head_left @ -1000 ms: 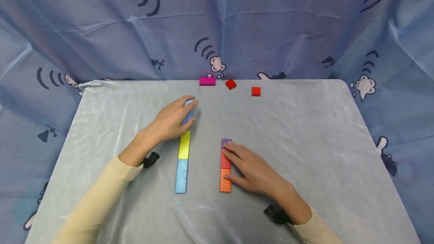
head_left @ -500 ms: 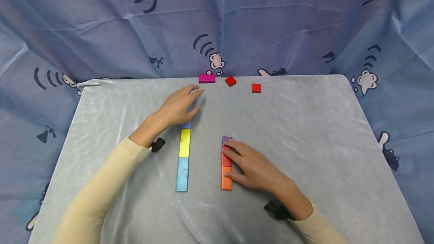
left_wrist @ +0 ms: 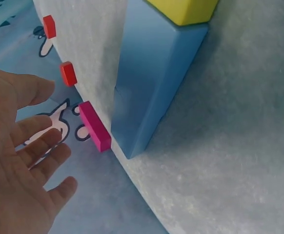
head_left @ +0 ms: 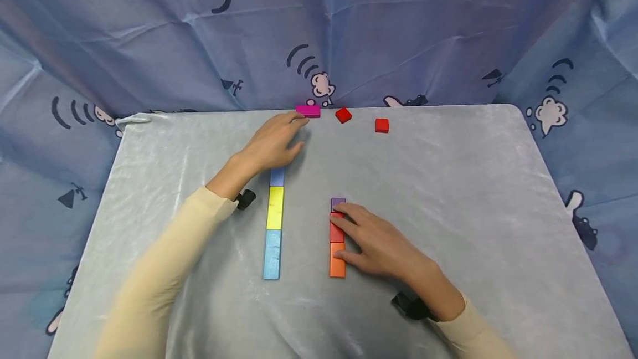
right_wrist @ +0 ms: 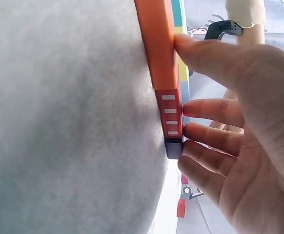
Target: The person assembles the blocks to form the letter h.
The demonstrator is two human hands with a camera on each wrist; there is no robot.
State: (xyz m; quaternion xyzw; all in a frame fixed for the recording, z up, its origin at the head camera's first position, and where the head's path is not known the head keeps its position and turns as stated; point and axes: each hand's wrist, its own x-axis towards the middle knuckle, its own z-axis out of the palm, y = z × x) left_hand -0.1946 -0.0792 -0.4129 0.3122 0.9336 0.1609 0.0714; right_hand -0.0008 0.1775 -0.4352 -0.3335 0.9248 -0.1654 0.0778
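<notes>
My left hand [head_left: 271, 140] reaches over the far end of a row of blocks, its fingers relaxed and holding nothing. Its fingertips overlap the near edge of a magenta block [head_left: 309, 111] in the head view. The row below it runs from a periwinkle-blue block [head_left: 277, 178], partly covered by the hand, through a yellow block [head_left: 275, 208] to a light blue block [head_left: 272, 254]. My right hand [head_left: 381, 245] rests its fingertips along a second row: a purple block [head_left: 337, 203], a red block [head_left: 336, 234] and an orange block [head_left: 337, 267]. White rectangles mark the red block's side [right_wrist: 170, 114].
Two small red blocks [head_left: 343, 115] [head_left: 381, 126] lie near the far table edge, right of the magenta block. A grey cloth [head_left: 448, 193] covers the table. Behind hangs a blue printed curtain [head_left: 408, 32]. Each wrist wears a black camera [head_left: 245, 199].
My left hand has moved off the periwinkle-blue block, forward and right to the magenta block. The right hand stays at its row. The head view has shifted slightly.
</notes>
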